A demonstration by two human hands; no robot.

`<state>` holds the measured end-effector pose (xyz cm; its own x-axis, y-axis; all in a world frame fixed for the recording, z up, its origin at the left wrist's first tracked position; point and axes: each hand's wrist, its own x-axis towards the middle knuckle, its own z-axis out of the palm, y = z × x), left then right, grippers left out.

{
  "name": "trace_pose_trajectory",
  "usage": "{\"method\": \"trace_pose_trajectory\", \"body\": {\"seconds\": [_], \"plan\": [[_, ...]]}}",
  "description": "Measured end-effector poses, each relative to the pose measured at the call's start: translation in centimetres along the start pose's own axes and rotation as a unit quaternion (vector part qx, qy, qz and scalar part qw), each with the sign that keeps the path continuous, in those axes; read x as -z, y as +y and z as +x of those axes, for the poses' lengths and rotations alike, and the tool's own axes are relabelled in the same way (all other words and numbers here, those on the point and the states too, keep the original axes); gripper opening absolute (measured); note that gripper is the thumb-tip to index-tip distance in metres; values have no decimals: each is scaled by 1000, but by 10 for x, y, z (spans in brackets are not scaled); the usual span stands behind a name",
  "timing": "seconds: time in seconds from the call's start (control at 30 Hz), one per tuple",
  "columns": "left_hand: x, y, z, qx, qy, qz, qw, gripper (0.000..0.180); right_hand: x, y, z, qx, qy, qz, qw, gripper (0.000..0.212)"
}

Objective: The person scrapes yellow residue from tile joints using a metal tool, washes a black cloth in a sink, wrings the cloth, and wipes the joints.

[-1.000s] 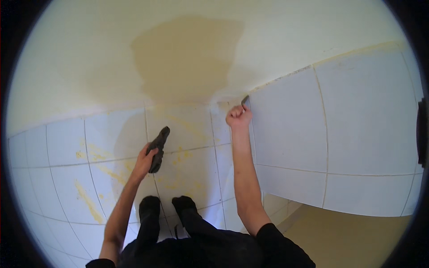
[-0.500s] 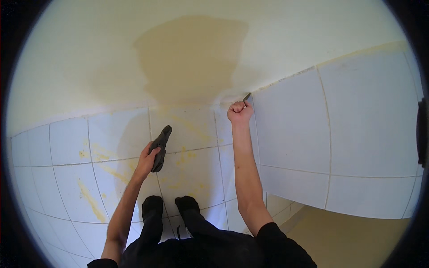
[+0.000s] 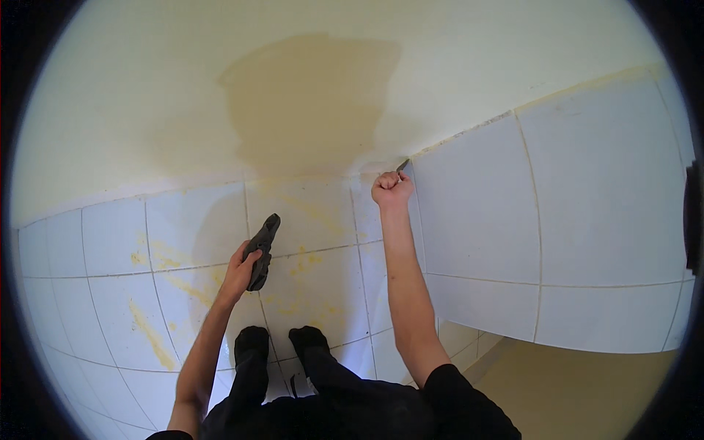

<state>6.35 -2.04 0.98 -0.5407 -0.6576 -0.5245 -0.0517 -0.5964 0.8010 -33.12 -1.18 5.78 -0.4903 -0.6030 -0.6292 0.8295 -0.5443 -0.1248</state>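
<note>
Right fingers (image 3: 388, 180) clench a dark tool (image 3: 403, 166); left fingers (image 3: 253, 257), a black object (image 3: 265, 239).

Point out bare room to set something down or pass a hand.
Set-down room: the tiles at far left, beyond the yellow smears. Hand room: the gap between the dark object in the left hand and the right forearm. Crowded: around the feet, and where the right hand holds a small blade.
</note>
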Motion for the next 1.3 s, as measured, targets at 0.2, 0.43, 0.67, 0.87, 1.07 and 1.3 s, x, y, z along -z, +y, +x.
{"method": "trace_pose_trajectory", "body": {"seconds": [0.2,0.43,0.67,0.87,1.07,1.3], "plan": [[10,-2,-1,-11,21,11,1000,24,11,-4,-13,-40,-7,-13,999,38],[6,-1,4,-16,11,23,1000,25,7,-10,4,-41,-35,23,998,36],[2,-9,3,6,-24,11,1000,25,2,4,9,22,21,-22,999,37],[0,-6,3,-3,-9,10,1000,27,4,8,-1,-13,-13,-10,1000,37],[-4,-16,3,-14,-21,-1,1000,27,20,1,-2,-1,8,-58,998,37],[-2,-7,2,-4,-23,28,999,27,16,23,15,42,32,-71,996,38]]}}
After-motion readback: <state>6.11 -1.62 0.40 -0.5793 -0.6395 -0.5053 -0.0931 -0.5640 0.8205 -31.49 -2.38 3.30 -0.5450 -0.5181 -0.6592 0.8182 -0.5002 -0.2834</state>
